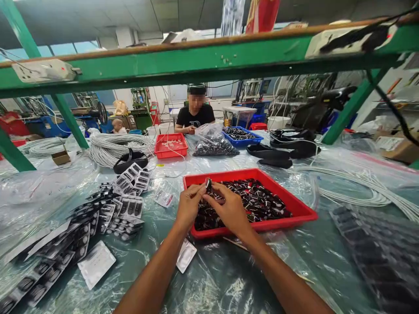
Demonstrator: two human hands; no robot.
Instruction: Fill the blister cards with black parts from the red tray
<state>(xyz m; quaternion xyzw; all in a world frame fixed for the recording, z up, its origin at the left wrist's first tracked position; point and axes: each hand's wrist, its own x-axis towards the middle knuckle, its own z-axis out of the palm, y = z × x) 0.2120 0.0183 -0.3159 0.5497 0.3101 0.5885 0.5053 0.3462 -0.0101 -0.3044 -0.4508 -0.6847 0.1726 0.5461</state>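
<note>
My left hand and my right hand meet over the near left part of a red tray. Between their fingertips they pinch a small black part with a shiny edge; its exact kind is too small to make out. Many similar small black parts fill the tray in a loose heap. Just below my left wrist lies a small white packet, partly covered by my forearm.
Strips of black blister packs pile up on the left. Dark packed sheets lie at the right, near coiled white cable. Farther back are a small red tray, a bagged heap, a blue tray and a seated person. A green beam crosses above.
</note>
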